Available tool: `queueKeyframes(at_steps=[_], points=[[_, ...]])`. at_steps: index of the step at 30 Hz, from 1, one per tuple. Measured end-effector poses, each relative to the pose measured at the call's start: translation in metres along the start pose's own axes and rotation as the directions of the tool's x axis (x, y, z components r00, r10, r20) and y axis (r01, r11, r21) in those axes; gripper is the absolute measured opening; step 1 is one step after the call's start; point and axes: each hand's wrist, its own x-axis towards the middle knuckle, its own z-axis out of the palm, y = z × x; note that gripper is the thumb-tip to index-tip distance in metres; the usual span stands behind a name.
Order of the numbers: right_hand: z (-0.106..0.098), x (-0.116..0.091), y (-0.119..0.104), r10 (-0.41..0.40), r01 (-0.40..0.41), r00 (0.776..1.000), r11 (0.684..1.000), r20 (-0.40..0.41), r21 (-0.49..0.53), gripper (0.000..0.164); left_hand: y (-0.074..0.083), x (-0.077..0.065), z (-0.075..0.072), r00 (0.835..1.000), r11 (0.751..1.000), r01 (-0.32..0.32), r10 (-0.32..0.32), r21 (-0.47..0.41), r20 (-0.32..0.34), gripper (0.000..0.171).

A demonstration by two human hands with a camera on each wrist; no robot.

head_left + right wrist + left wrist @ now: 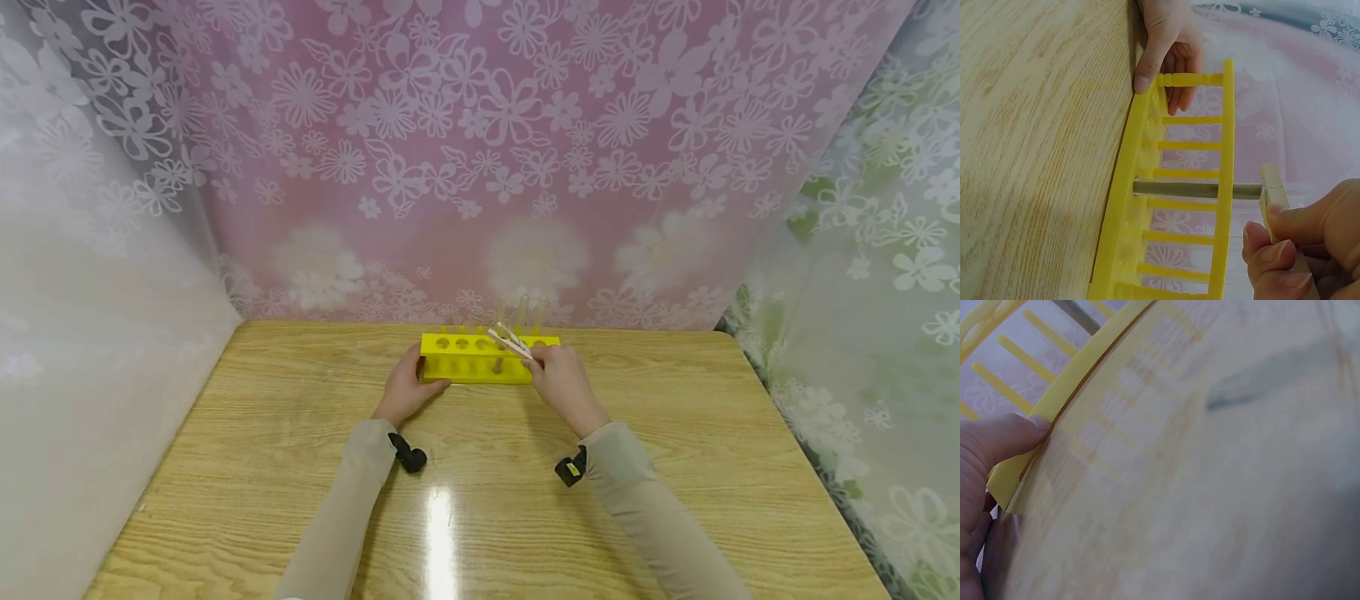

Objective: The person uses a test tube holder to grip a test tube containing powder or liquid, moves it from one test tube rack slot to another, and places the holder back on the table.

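"Yellow rack (472, 353), where?"

"Near the tabletop's (240, 467) far edge. Left hand (405, 387) grips its left end."

"Then?"

"Dark tube (1179, 188) stands inside. Right hand (564, 382) pinches a wooden clamp (510, 343) high on it. Clamping, I guess; next needs steady holding."

"Is that a lab you're in?"
"The test tubes (1179, 189) and yellow rack (472, 352) hint at it. But I'm at a wood-grain bench (247, 467), closed in by a flowered pink curtain (450, 167) ahead of me, a pale sheet (97, 333) to my left, a green-and-white curtain (885, 275) to my right."
"A home, then?"
"Some curtained-off spot; beyond that, I can't tell."
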Motion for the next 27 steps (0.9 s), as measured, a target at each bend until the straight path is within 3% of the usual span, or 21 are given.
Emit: queueKeyframes(at_steps=[27], points=[[0.001,-0.0012,0.002,-0.029,0.029,1.0,1.0,-0.009,-0.007,0.02,0.0013,-0.0004,-0.0012,1.0,1.0,-0.01,0.01,0.0,0.001,0.081]])
